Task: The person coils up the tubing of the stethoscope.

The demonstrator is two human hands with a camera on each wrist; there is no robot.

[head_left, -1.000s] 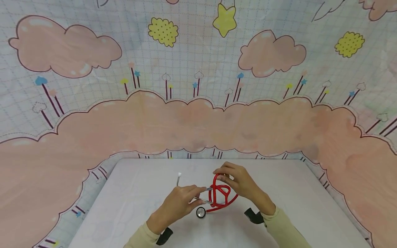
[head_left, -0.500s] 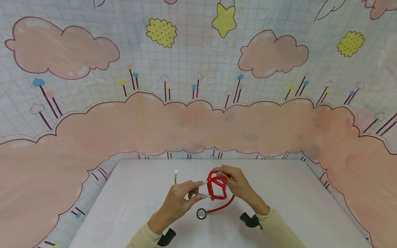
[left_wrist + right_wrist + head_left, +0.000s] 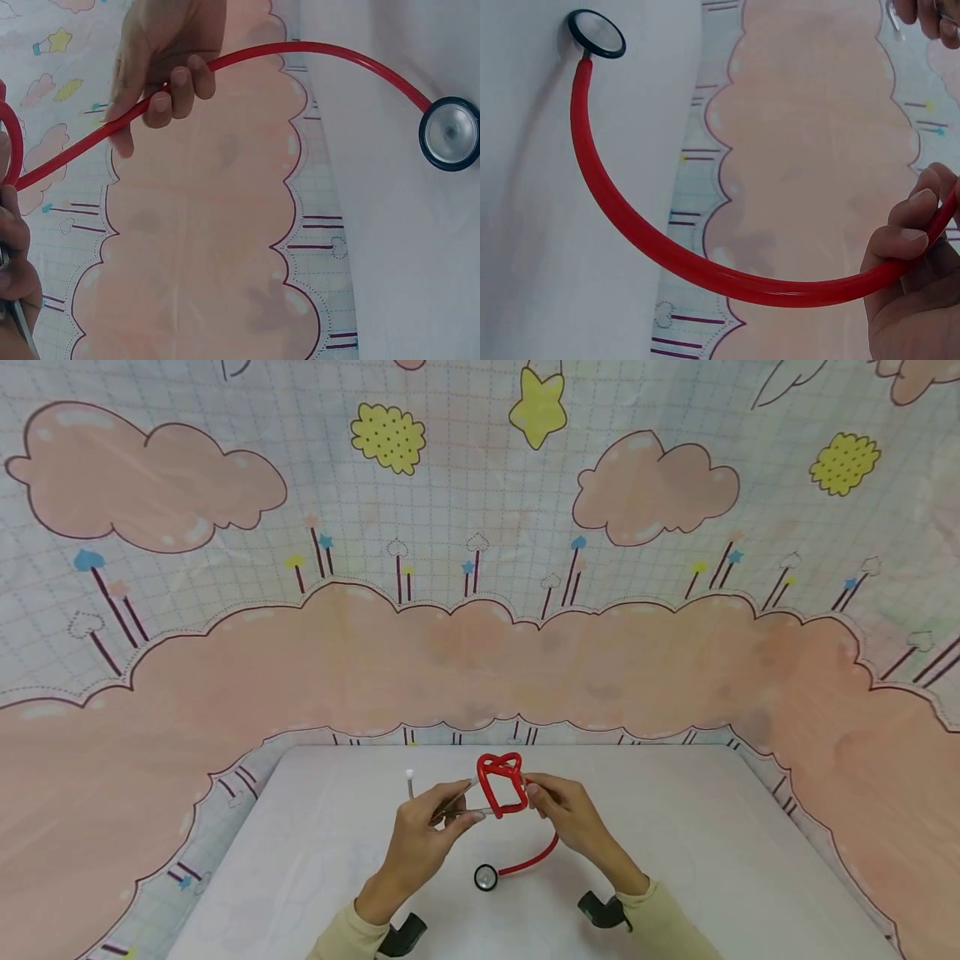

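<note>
Both hands hold up a red stethoscope (image 3: pixel 491 789), its tubing bunched into a loop between them. My left hand (image 3: pixel 427 835) grips the metal ear tubes (image 3: pixel 467 812); one white ear tip (image 3: pixel 409 773) sticks up behind that hand. My right hand (image 3: pixel 572 814) pinches the looped tubing at its right side. In the right wrist view the right hand's fingers (image 3: pixel 904 244) curl round the red tube (image 3: pixel 780 292). From there the tube hangs in a curve down to the round chest piece (image 3: pixel 486 877), silver with a dark rim, at the tabletop.
A white table (image 3: pixel 315 860) spreads beneath the hands. Behind it hangs a patterned cloth (image 3: pixel 450 668) with pink clouds and stars. Dark wrist mounts (image 3: pixel 402 935) sit at both cuffs.
The looped tubing has risen and shifted left, with both hands lifting slightly and turning it. The chest piece has stayed almost in place, and more tube now hangs between it and the right hand.
</note>
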